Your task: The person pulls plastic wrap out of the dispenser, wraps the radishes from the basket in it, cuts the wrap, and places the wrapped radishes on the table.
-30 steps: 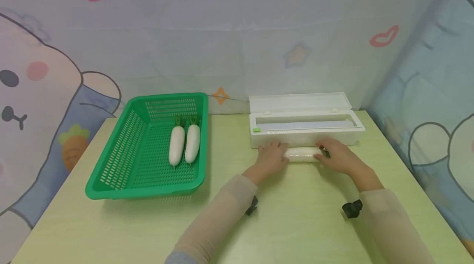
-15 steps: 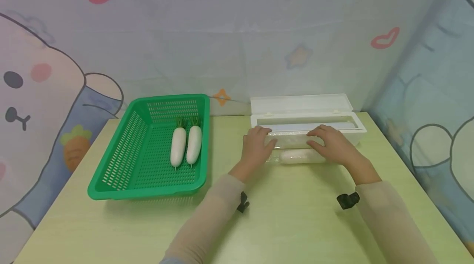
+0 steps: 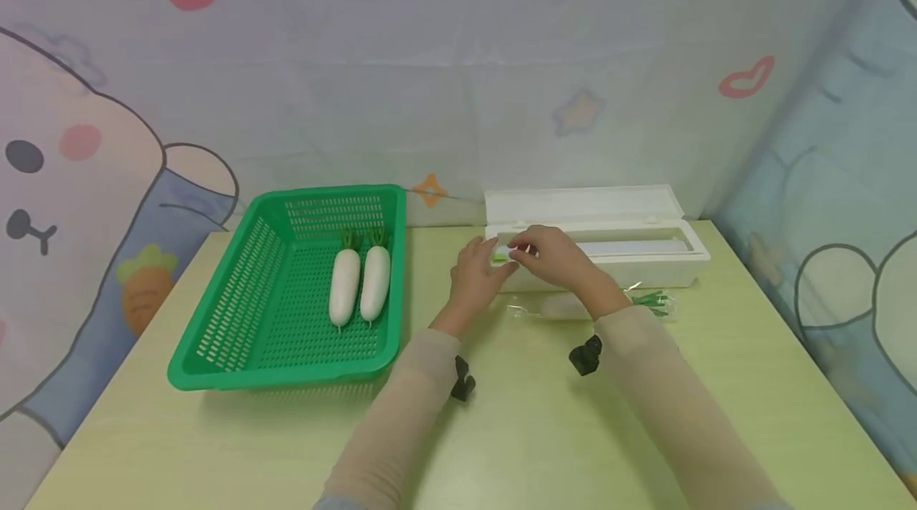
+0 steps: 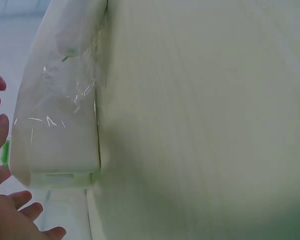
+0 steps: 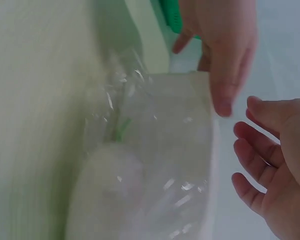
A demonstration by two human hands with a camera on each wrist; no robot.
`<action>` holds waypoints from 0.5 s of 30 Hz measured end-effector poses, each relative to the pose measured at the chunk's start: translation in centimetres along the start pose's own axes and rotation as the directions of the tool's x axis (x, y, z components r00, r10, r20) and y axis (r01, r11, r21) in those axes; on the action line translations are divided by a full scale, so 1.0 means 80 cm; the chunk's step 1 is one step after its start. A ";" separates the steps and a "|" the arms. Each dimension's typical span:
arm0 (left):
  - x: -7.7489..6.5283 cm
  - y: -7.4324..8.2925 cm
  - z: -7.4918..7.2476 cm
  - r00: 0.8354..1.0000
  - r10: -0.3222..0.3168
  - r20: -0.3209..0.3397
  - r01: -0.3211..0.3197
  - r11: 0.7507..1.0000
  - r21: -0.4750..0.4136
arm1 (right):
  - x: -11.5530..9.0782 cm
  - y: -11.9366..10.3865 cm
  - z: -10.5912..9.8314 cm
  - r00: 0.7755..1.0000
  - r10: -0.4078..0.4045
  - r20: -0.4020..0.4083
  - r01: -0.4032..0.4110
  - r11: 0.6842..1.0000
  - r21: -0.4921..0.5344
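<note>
A white cling film dispenser (image 3: 645, 273) stands at the back right, its lid raised and a film roll inside. My left hand (image 3: 471, 279) is at its left end, thumb and fingers spread about the green slider (image 3: 499, 258) on the front edge. Close beside it, my right hand (image 3: 562, 259) hovers over the same end with loosely bent fingers and nothing visible between them. In front of the dispenser lies a white radish (image 3: 562, 305) under clear film, its green leaves (image 3: 653, 301) toward the right. My right forearm covers its middle. The film (image 4: 82, 90) reaches up the dispenser's front.
A green plastic basket (image 3: 282, 373) on the left holds two white radishes (image 3: 345, 287) with short green tops. The pale wooden table (image 3: 516, 422) extends in front of both hands. A printed cloth (image 3: 344, 96) hangs behind the table.
Both hands have left the radish and risen to the dispenser's front edge. The right hand has then moved left to the slider end, uncovering the radish's leaves.
</note>
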State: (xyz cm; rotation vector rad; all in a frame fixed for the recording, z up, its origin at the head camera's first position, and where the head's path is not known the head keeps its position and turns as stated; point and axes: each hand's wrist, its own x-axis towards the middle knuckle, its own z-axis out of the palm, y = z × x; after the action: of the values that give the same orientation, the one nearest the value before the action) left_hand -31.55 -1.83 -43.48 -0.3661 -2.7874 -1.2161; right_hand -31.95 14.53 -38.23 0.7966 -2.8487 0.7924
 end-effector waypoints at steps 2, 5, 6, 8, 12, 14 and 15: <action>0.000 -0.003 0.000 1.000 0.010 0.015 -0.010 1.000 -0.018 | 0.008 -0.004 0.010 1.000 0.018 0.001 -0.018 1.000 -0.010; 0.000 -0.006 0.000 0.999 0.025 0.028 -0.024 0.999 -0.045 | 0.015 -0.008 0.021 0.999 0.052 0.001 -0.052 0.998 -0.038; 0.000 -0.007 0.000 0.999 0.029 0.030 -0.028 0.998 -0.049 | 0.016 -0.009 0.024 0.998 0.061 -0.001 -0.061 0.997 -0.050; 0.000 -0.008 0.000 0.999 0.032 0.028 -0.030 0.998 -0.049 | 0.018 -0.012 0.028 0.997 0.080 -0.008 -0.080 0.995 -0.061; 0.000 -0.009 -0.001 0.999 0.032 0.017 -0.032 0.999 -0.025 | 0.019 -0.016 0.033 0.995 0.097 -0.025 -0.099 0.992 -0.075; 0.001 -0.010 -0.001 0.999 0.037 0.009 -0.037 0.999 0.005 | 0.020 -0.017 0.034 0.995 0.097 -0.031 -0.100 0.990 -0.101; 0.002 -0.010 -0.002 0.999 0.041 0.009 -0.041 0.999 0.027 | 0.020 -0.017 0.034 0.995 0.098 -0.032 -0.101 0.988 -0.113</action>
State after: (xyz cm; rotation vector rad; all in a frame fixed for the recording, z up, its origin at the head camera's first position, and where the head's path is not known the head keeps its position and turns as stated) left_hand -31.89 -2.43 -43.88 -0.4246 -2.7858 -1.1690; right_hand -32.48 11.46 -39.63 0.6294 -2.8981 0.6371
